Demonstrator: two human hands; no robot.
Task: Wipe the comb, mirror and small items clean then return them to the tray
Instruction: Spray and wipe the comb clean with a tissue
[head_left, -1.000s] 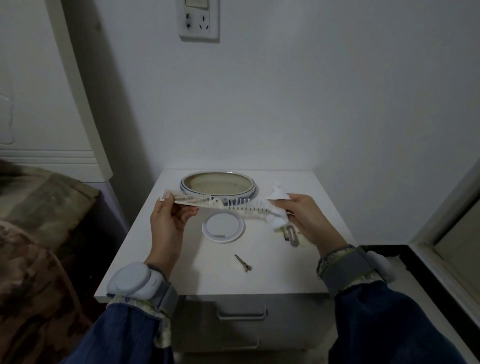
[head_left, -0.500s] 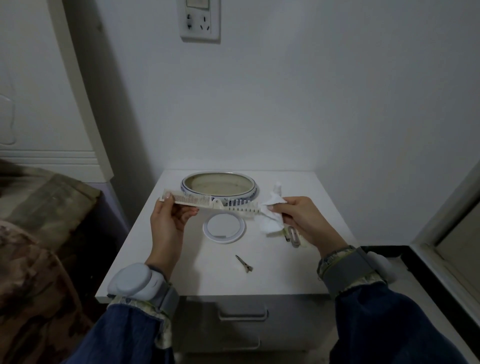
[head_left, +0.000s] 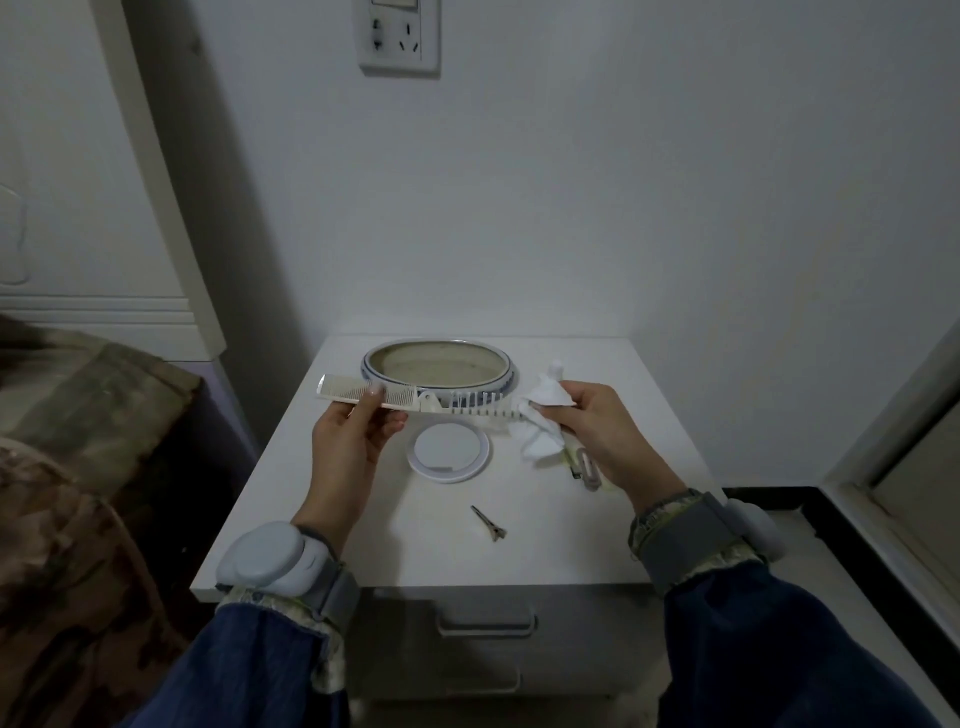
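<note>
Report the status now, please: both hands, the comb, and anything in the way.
Left hand grips comb at fine-tooth end. Right hand pinches tissue on comb's wide-tooth end. Tray holds nothing; mirror, hair clip on table. Nothing blocking.

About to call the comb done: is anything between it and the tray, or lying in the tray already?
Nothing visible blocks it. The comb is held in the air by the left hand, just in front of the tray, whose inside looks empty. The right hand pinches the tissue at the comb's far end.
</note>
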